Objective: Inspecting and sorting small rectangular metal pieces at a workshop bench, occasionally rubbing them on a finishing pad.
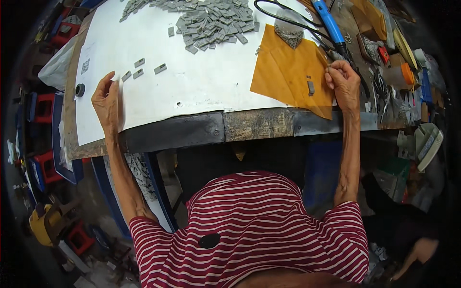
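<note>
A big table (259,126) has a white sheet (206,79) on it. An orange sheet (276,74) lies on the right side, and a heap of gray blocks (216,24) sits at the far side, well away from both hands. The left hand (106,98) is loose and empty, near four gray blocks (138,73) lying just past its fingers. The right hand (345,81) pinches its fingers together; one cannot tell if they hold anything. One small gray block (310,88) lies on the orange sheet, just left of that hand.
</note>
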Demonstrator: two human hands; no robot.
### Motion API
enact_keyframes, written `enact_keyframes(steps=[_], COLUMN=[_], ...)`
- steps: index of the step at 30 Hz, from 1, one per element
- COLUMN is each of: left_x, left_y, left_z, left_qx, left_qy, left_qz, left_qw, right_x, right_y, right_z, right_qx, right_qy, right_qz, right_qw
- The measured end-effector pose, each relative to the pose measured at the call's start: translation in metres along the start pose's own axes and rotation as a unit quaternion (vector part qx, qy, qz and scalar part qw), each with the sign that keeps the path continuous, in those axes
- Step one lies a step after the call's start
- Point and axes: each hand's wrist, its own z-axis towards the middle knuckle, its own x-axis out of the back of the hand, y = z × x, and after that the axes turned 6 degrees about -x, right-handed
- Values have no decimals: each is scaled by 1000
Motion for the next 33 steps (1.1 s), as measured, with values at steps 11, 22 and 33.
enact_keyframes(steps=[11,22,33], left_x=[-164,-256,-226], left_y=[94,79,109], left_z=[30,42,13], left_qx=[-254,-399,-260], left_qy=[-219,-114,-196], left_qz=[50,223,26], left_qw=[941,882,945], right_x=[-2,-3,-38], right_y=[6,2,-14], right_z=[-20,-43,-52], right_qx=[-8,-6,22], right_qy=[0,-23,-62], right_qz=[142,159,156], right_qw=[990,987,986])
